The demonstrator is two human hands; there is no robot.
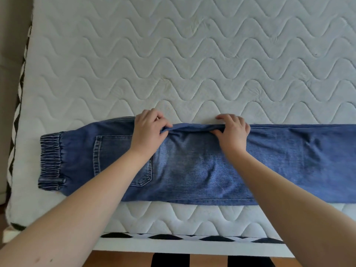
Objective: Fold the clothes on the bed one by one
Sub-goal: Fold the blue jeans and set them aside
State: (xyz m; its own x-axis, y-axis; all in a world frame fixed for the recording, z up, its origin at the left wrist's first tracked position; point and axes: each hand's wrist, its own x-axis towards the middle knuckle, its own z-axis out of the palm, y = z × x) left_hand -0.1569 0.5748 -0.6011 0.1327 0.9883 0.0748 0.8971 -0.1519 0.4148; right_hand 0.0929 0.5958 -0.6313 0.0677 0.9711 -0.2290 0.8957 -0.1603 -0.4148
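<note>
Single head-worn view, wide-angle, looking forward and steeply down from the near edge of the white wave-quilted mattress (192, 54). Close range: both forearms enter from below. No second view.

Can't see where the jeans (192, 170) end, the legs just run off the right edge of my view. My left hand (147, 132) and forearm cover part of the back pocket (115, 155). Fingertips of my right hand (232, 132) are tucked behind the far denim edge. The rug's (210, 261) cut off at the bottom.
</note>
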